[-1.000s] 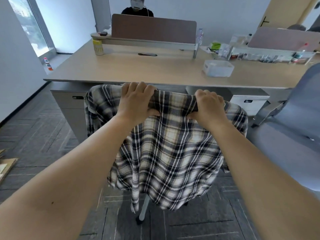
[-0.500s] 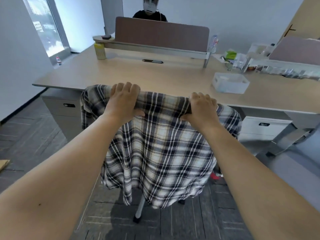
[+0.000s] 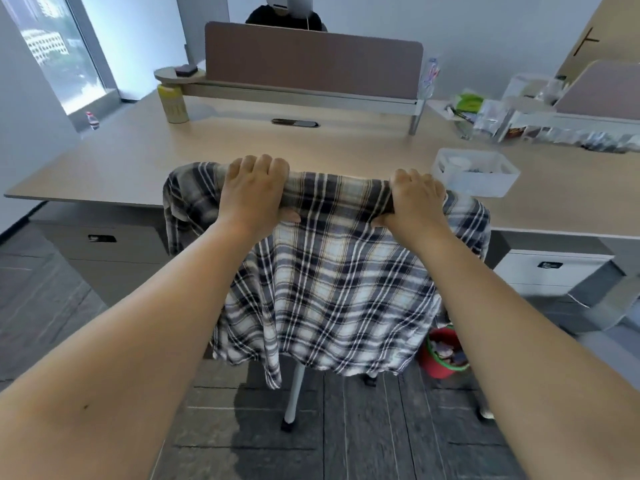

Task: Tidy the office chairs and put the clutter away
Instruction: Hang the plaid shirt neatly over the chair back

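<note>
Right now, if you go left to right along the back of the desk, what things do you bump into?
Small bottle on the windowsill → yellow cylindrical container → dark oval cable slot → clear plastic bottle → green packet → white rectangular plastic bin.

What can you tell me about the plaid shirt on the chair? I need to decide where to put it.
The shirt is thin woven cloth, checked in navy, white and a little tan. It hangs over the chair back, covering it, its wavy hem loose above the floor. A sleeve bunches at the left corner. The left hand and right hand grip the top edge through it.
</note>
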